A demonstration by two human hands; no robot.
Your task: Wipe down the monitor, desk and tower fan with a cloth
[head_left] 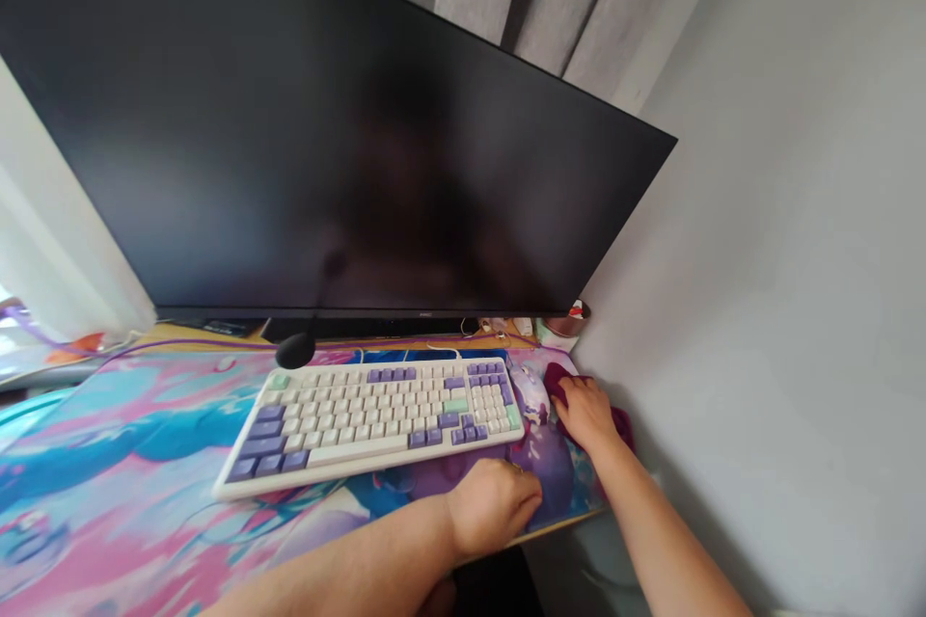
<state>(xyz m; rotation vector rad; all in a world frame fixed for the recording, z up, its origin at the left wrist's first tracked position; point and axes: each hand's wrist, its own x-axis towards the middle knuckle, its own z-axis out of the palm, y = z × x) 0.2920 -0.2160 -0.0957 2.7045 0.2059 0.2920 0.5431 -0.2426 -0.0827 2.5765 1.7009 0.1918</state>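
Cloth (pixel 556 381) beside mouse (pixel 531 393), under right hand (pixel 587 412); fingers half-extended, grip unclear. Left hand (pixel 495 505) fisted near keyboard (pixel 383 419), contents hidden.

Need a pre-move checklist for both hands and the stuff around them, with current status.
1. Right hand on cloth: ok, resting on it.
2. Cloth gripped firmly: cannot tell, the fingertips don't show clearly.
3. Left hand off the keys: ok, curled in front of the keyboard.
4. Left hand empty: cannot tell, its curled fingers hide the palm.
5. Wide space around cloth: not ok, the mouse sits close on its left and the wall on its right.
6. Monitor dark: ok, only reflections show.
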